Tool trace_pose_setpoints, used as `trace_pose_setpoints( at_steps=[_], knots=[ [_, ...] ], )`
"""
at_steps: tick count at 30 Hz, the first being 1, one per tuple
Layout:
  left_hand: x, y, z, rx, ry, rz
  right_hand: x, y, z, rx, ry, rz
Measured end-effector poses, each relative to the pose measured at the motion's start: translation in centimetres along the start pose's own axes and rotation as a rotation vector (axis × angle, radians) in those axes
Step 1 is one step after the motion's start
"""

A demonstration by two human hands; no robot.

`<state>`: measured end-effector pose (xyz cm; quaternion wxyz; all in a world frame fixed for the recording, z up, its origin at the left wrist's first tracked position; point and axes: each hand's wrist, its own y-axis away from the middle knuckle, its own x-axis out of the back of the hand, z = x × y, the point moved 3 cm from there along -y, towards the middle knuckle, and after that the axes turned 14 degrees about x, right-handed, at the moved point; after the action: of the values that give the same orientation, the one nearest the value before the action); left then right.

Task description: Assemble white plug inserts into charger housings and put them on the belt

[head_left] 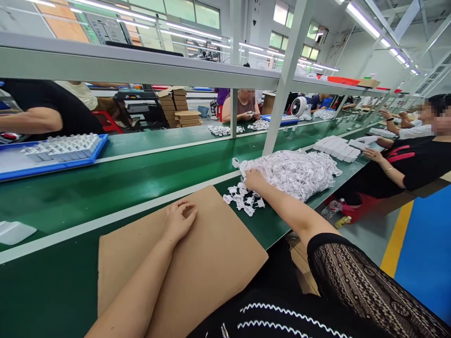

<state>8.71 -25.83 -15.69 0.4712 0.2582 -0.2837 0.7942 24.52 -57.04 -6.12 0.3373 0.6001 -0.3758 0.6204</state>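
Observation:
My left hand (178, 219) rests on a flat brown cardboard sheet (211, 253), its fingers loosely bent and apart, holding nothing. At the near left edge of a clear plastic bag (292, 173) full of small white plastic parts, my right hand (254, 180) is closed with curled fingertips. The bag and white parts around them hide what those fingers grip, if anything. Just below that hand, several loose white plastic parts (243, 199) lie scattered on the green table (271, 227), beside the cardboard's right corner.
A green conveyor belt (169, 173) runs behind the table, with a white part (16, 232) at left. A metal post (287, 80) rises behind the bag. Across the belt stands a blue tray (102, 146) of white parts. At right, a co-worker (419, 159) sits near white blocks (336, 148).

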Motion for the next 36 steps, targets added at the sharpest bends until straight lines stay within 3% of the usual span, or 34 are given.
trace_pose_setpoints(
  at_steps=[8,13,17,21,25,29,33,36],
  knots=[
    [0.1,0.1,-0.2,0.013,-0.030,-0.031,1.5,4.3,-2.5,0.094,-0.037,-0.133],
    [0.2,0.2,0.0,0.029,-0.019,-0.021,2.9,5.3,-2.9,0.154,-0.060,-0.192],
    [0.1,0.1,0.1,0.023,-0.024,-0.021,3.4,6.2,-4.8,0.252,-0.061,-0.221],
    [0.1,0.1,0.0,0.017,-0.011,-0.017,3.3,6.0,-7.8,0.309,-0.046,-0.116],
    [0.1,0.1,-0.1,0.009,-0.006,-0.009,1.8,3.9,-10.1,0.198,-0.026,-0.042],
    [0.1,0.1,-0.2,-0.004,0.014,-0.006,0.4,2.0,-10.6,0.113,-0.048,-0.030],
    [0.0,0.0,-0.2,-0.006,0.036,0.003,0.4,1.5,-9.9,0.160,-0.118,0.000],
    [0.0,-0.1,-0.2,0.014,0.081,-0.003,1.1,2.0,-10.3,0.218,-0.171,0.094]
  ],
)
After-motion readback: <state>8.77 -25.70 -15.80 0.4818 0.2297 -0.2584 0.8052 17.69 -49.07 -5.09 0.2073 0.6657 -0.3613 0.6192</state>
